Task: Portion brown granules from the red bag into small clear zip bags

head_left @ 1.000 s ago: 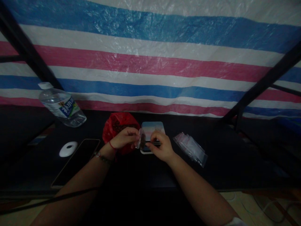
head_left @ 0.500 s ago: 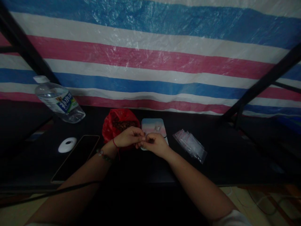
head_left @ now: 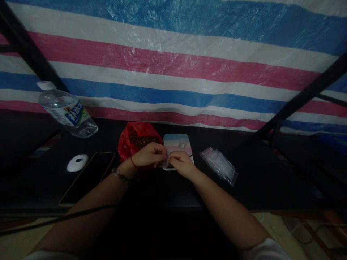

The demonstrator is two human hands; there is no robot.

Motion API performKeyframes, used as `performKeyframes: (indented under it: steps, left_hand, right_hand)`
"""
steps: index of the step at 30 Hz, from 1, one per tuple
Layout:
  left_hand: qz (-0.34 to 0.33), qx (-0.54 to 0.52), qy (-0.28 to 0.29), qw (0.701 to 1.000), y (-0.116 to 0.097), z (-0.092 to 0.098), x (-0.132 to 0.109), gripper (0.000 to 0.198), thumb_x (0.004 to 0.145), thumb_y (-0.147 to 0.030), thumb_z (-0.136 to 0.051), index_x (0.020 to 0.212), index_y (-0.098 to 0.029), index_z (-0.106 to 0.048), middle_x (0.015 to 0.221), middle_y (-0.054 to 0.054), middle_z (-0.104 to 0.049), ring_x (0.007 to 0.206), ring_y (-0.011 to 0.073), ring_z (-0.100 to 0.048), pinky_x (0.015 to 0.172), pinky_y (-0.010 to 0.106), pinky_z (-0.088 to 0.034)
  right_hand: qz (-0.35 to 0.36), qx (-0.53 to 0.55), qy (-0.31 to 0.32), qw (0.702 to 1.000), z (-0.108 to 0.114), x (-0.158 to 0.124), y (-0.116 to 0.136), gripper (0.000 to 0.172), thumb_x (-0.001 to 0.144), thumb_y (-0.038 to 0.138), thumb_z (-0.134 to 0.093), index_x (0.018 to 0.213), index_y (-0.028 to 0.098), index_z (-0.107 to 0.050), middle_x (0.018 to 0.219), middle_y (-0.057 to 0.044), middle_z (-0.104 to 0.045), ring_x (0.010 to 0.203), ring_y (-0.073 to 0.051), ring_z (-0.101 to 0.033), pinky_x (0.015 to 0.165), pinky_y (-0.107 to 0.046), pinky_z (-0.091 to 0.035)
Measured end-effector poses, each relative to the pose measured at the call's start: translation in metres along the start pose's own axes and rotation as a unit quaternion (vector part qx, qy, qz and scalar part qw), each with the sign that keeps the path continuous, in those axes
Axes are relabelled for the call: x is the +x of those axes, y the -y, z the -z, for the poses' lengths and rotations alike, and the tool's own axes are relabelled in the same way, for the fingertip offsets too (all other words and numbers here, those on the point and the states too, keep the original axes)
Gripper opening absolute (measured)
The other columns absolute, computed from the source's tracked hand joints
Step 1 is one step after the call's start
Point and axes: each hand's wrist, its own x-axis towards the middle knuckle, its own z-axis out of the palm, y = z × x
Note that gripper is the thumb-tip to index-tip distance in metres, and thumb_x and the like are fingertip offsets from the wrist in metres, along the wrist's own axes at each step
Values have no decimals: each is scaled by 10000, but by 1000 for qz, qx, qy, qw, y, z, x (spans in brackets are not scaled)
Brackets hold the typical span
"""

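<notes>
Between the fingertips of both hands is a small clear plastic bag (head_left: 166, 159), seen nearly edge-on. My left hand (head_left: 149, 155) pinches its left side. From the right, my right hand (head_left: 181, 164) pinches the other side with thumb and forefinger. Both hands are above the near part of a flat device like a small scale (head_left: 173, 139), with a pastel blue and pink top. A small clear or silvery item (head_left: 182, 143) lies on that top. Left of it, behind my left hand, an open red plastic bag (head_left: 125, 143) holds small brown dried bits (head_left: 141, 140).
Several clear zip bags (head_left: 221, 168) lie fanned on the black table (head_left: 271, 173) at right. On the left are a phone (head_left: 88, 178), a white rounded object (head_left: 77, 163) and a tilted water bottle (head_left: 70, 113). A striped tarp (head_left: 173, 83) hangs behind, between dark metal bars (head_left: 300, 95).
My fingertips have moved slightly apart, and the clear bag between them now shows. The view has tilted a little; the things on the table stay in place.
</notes>
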Motion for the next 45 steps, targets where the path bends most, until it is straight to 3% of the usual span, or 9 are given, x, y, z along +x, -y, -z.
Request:
performKeyframes:
  steps: [7, 13, 16, 25, 36, 40, 45]
  left_hand:
    - [-28, 35, -72, 996, -5, 8, -4, 187, 693, -247, -570, 554, -137, -509, 400, -65, -460, 358, 42, -381, 374, 145, -264]
    - [-79, 18, -79, 994, -3, 9, 0, 175, 711, -257, -567, 591, -129, -554, 575, 1, -598, 528, 91, -523, 510, 191, -407]
    - [-81, 21, -96, 992, 1, 10, 3, 167, 719, -245, -544, 597, -131, -544, 576, -6, -571, 538, 92, -508, 522, 197, -405]
    - [-69, 115, -107, 985, 8, 11, 6, 197, 752, -261, -497, 600, -140, -530, 576, -22, -530, 545, 92, -485, 538, 205, -396]
    - [-32, 120, -102, 987, 9, 10, 10, 151, 724, -239, -497, 615, -144, -539, 573, -26, -530, 531, 95, -487, 529, 210, -388]
    - [-72, 26, -98, 992, 5, 9, 6, 228, 757, -289, -533, 584, -140, -531, 551, -20, -529, 527, 94, -480, 530, 213, -383]
    - [-130, -95, -105, 981, 6, 11, -1, 151, 683, -241, -597, 589, -124, -581, 544, 2, -561, 510, 103, -498, 521, 223, -388]
  right_hand:
    - [-37, 6, -84, 996, 10, 1, 2, 238, 668, 221, -425, 432, 187, -417, 442, 41, -377, 448, -88, -350, 459, -215, -253]
    - [21, -10, -116, 993, 18, -1, 6, 258, 711, 269, -436, 468, 191, -400, 476, 44, -329, 480, -93, -342, 487, -230, -243]
    - [45, -24, -148, 988, 21, 0, 7, 283, 761, 304, -465, 507, 188, -425, 512, 39, -376, 519, -102, -383, 520, -236, -274]
    - [48, -66, -123, 989, 16, 1, 6, 121, 782, 260, -527, 703, 184, -579, 649, 15, -561, 597, -117, -497, 574, -227, -362]
    - [31, -30, -122, 992, 15, 3, -2, 103, 780, 250, -537, 809, 187, -614, 685, 7, -601, 572, -118, -531, 545, -229, -399]
    - [36, -3, -142, 989, 16, 4, -3, 160, 775, 239, -544, 919, 194, -599, 868, -24, -627, 554, -96, -519, 511, -223, -399]
    - [34, 72, -99, 992, 15, 1, -1, 456, 780, 278, -606, 1221, 272, -487, 1283, -72, -523, 524, -49, -499, 468, -216, -386]
